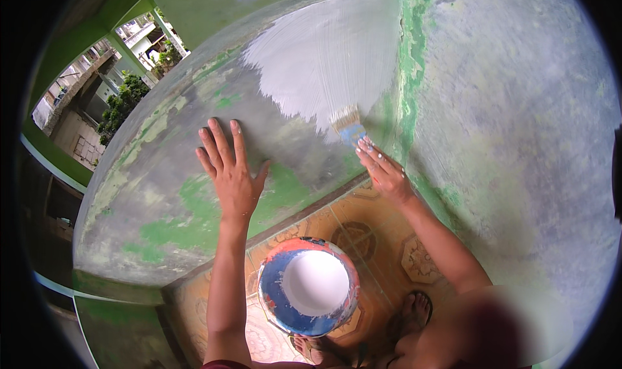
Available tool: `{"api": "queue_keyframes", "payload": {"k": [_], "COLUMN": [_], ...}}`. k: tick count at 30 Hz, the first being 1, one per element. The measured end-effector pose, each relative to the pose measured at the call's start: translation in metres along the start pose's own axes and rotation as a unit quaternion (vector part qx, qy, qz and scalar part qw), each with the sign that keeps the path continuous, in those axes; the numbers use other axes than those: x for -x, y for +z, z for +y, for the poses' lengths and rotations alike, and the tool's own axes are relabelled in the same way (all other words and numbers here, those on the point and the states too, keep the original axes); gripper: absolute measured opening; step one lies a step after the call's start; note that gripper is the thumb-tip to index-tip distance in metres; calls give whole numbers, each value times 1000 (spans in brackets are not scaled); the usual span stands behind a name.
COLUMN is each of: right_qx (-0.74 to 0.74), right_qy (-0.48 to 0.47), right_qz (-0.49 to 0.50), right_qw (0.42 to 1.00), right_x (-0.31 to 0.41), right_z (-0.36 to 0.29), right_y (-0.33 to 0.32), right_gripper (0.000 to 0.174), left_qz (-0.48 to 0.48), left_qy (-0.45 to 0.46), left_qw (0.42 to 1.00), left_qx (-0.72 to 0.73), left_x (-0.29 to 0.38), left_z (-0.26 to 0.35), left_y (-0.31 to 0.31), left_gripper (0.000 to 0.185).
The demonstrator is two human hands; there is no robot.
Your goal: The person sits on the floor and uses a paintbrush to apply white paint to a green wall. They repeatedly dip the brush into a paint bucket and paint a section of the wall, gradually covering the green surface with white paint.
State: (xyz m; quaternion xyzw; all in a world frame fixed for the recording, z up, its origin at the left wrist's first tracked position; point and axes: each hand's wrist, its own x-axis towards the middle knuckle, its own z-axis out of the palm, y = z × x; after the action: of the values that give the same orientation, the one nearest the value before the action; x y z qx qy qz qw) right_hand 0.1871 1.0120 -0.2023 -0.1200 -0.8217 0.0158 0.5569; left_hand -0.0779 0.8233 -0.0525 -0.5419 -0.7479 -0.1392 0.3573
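My right hand [386, 172] grips a flat paintbrush [351, 126] with pale bristles and a blue-stained ferrule. The bristles touch the lower edge of a patch of wet white paint [325, 58] on the worn green and grey wall [160, 184]. White spots mark my right fingers. My left hand [231, 174] holds nothing; its fingers are spread with the palm towards the same wall, left of the brush. Below and between my forearms is a round bucket [272, 296] stained blue and red, with white paint [316, 282] inside.
A second wall [495, 126], mottled grey, meets the first at a green corner strip [412, 53]. Patterned orange tiles [384, 252] cover the floor, where my sandalled feet [415, 310] stand near the bucket. Openings at the upper left show plants [124, 99] and buildings.
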Motion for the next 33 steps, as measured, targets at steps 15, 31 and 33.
{"api": "queue_keyframes", "payload": {"k": [15, 31, 33], "right_qx": [8, -60, -30], "right_qy": [-95, -81, -117], "right_qz": [139, 93, 138], "right_qw": [986, 990, 983], "right_x": [-180, -126, -174], "right_z": [-29, -61, -63], "right_y": [-25, -42, -40], "right_gripper": [45, 43, 43], "left_qz": [-4, 2, 21], "left_qy": [1, 8, 24], "left_qw": [1000, 1000, 999], "left_qx": [-5, 27, 34], "left_x": [4, 3, 4], "left_z": [-6, -5, -7], "left_y": [-1, -2, -6], "left_gripper": [127, 119, 117]}}
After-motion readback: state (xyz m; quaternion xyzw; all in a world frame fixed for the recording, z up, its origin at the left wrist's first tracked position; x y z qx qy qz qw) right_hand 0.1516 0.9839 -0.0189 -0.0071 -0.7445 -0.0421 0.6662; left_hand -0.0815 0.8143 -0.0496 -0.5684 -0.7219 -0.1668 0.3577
